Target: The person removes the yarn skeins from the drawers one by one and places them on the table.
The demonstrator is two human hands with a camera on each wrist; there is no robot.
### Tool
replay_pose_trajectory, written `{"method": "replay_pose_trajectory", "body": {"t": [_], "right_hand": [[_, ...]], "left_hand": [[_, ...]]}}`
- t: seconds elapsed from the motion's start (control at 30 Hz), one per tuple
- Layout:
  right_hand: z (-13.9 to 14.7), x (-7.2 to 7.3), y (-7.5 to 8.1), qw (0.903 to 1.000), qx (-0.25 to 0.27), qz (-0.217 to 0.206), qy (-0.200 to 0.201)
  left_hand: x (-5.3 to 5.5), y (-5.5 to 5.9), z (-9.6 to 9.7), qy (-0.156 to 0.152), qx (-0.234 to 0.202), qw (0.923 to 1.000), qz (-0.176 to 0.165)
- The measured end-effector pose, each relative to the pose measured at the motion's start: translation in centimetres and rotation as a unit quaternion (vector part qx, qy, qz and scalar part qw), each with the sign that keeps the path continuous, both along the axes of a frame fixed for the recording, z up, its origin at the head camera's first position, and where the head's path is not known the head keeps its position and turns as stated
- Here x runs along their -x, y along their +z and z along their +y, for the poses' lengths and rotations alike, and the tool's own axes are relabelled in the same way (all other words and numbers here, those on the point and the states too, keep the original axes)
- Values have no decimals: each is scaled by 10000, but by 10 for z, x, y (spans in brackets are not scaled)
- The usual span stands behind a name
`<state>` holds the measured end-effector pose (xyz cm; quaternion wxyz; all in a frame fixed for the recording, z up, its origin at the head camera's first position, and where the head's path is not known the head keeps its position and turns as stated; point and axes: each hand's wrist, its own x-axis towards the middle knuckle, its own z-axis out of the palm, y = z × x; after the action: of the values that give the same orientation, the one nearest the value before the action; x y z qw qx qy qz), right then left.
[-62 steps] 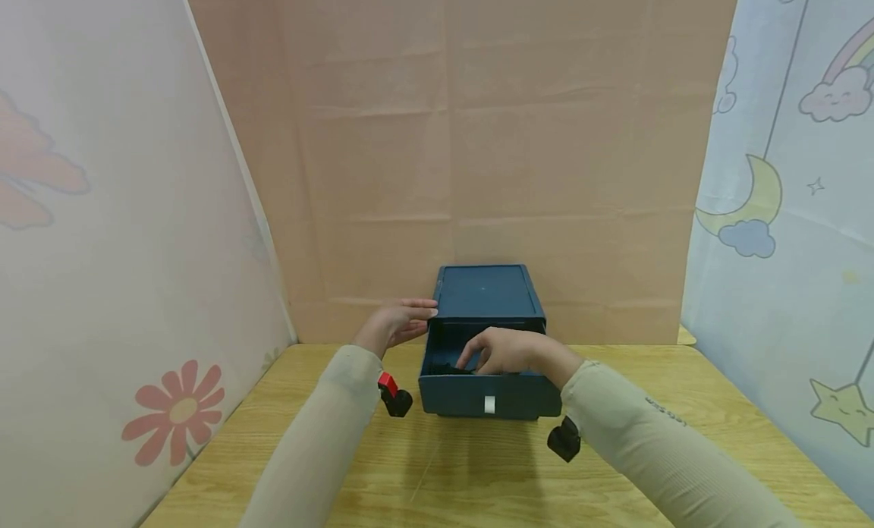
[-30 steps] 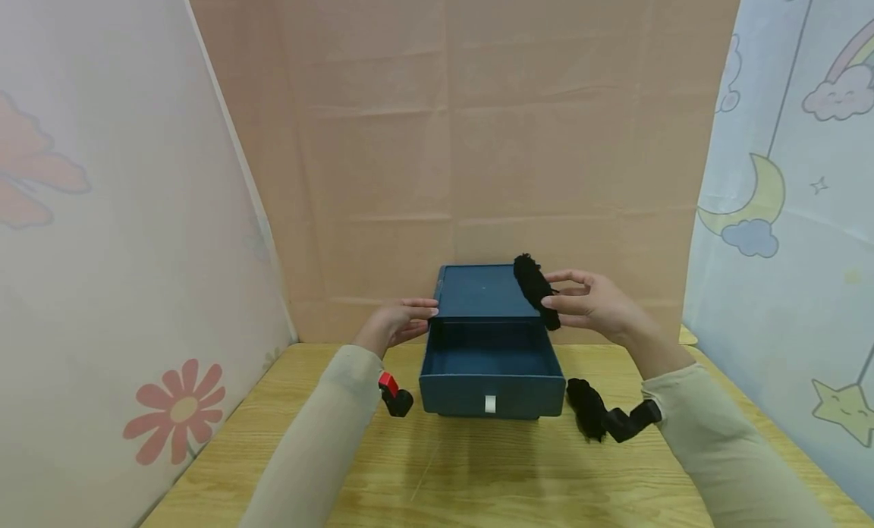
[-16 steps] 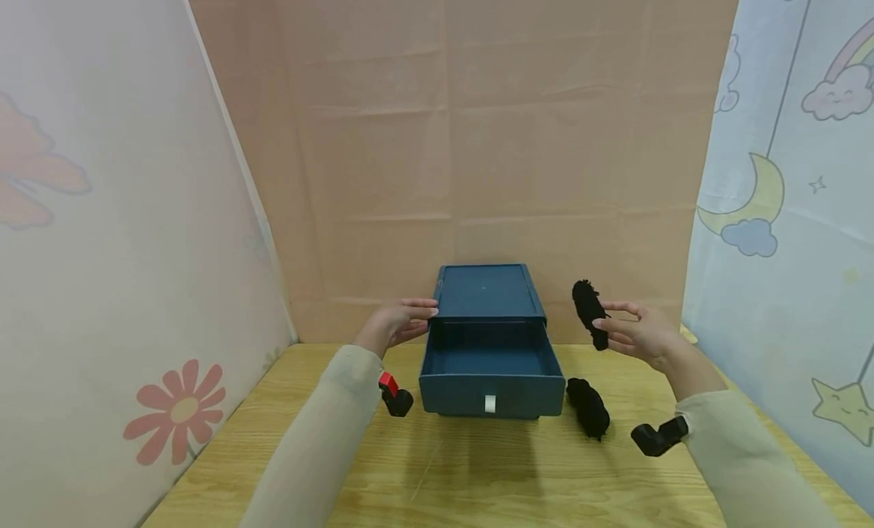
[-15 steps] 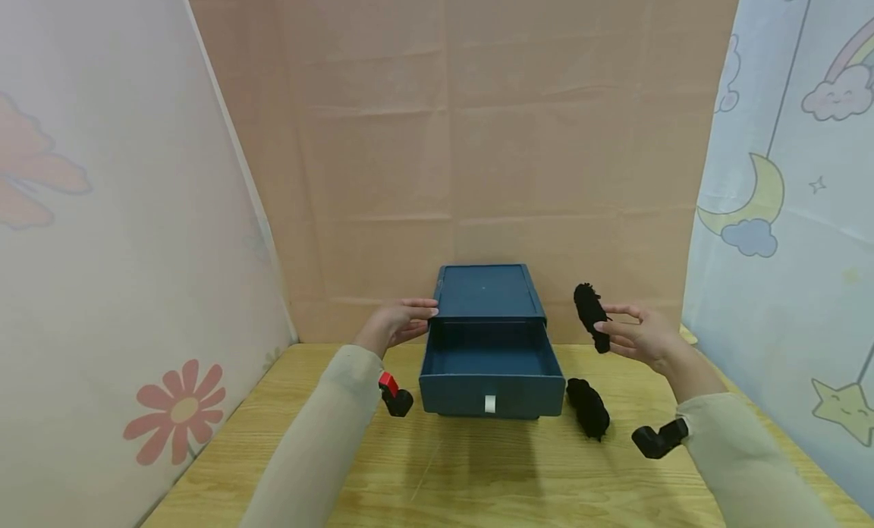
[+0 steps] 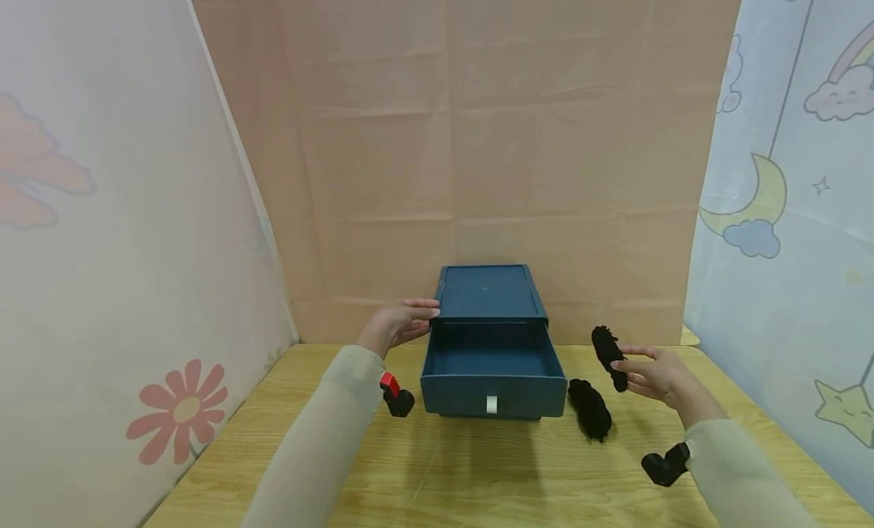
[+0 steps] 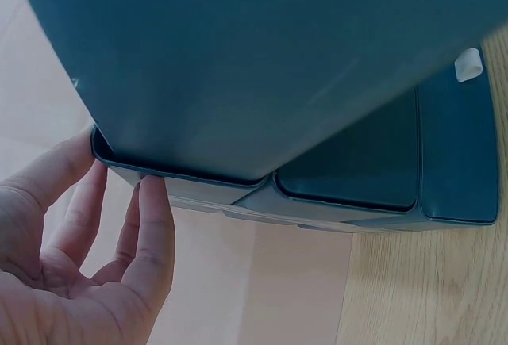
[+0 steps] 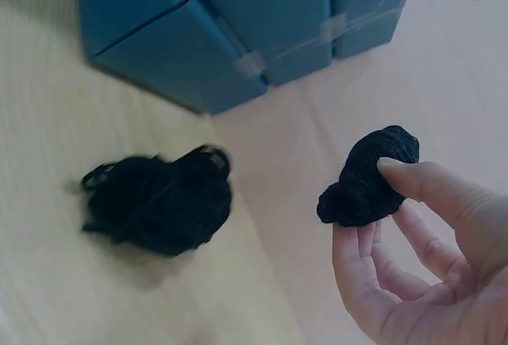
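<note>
My right hand (image 5: 657,375) pinches a small skein of black yarn (image 5: 608,358) between thumb and fingertips, held in the air to the right of a dark blue drawer cabinet (image 5: 488,291). A second black yarn skein (image 5: 589,409) lies on the table beside the cabinet, below and left of that hand. The top drawer (image 5: 456,395) is pulled out and has nothing inside; a white tab sits on its front. With extended fingers my left hand (image 6: 87,250) touches the cabinet's upper left front corner, its fingertips right at the frame's edge.
More drawer fronts, one with a white pull tab (image 6: 468,65), show under the pulled-out drawer. The wooden table (image 5: 464,475) reaches a tan paper backdrop (image 5: 382,171). Printed cloth walls (image 5: 778,285) stand at both sides.
My right hand reached into the drawer, lifted a yarn skein out, carried it right and has since lowered it towards the table. The left hand stays at the cabinet's corner.
</note>
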<state>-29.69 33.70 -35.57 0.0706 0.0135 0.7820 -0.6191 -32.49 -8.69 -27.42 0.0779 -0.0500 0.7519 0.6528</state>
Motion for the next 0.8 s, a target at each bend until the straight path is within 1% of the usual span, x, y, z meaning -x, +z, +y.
{"method": "replay_pose_trajectory", "body": {"t": [0.13, 0.23, 0.37, 0.53, 0.6, 0.8], "right_hand": [[7, -1, -16, 9995, 178, -201, -169], [12, -1, -29, 9990, 196, -309, -262], [17, -1, -43, 9984, 196, -408, -340], [23, -1, -55, 9972, 273, -541, -436], [24, -1, -60, 9967, 235, -616, -482], [21, 0, -70, 9968, 63, -637, -487]], "left_hand": [[-2, 0, 0, 9, 5, 10000, 22], [-1, 0, 0, 13, 51, 10000, 40], [1, 0, 0, -13, 108, 9999, 30], [1, -1, 0, -12, 15, 10000, 2], [1, -1, 0, 11, -8, 10000, -6], [0, -3, 0, 53, -70, 10000, 33]]}}
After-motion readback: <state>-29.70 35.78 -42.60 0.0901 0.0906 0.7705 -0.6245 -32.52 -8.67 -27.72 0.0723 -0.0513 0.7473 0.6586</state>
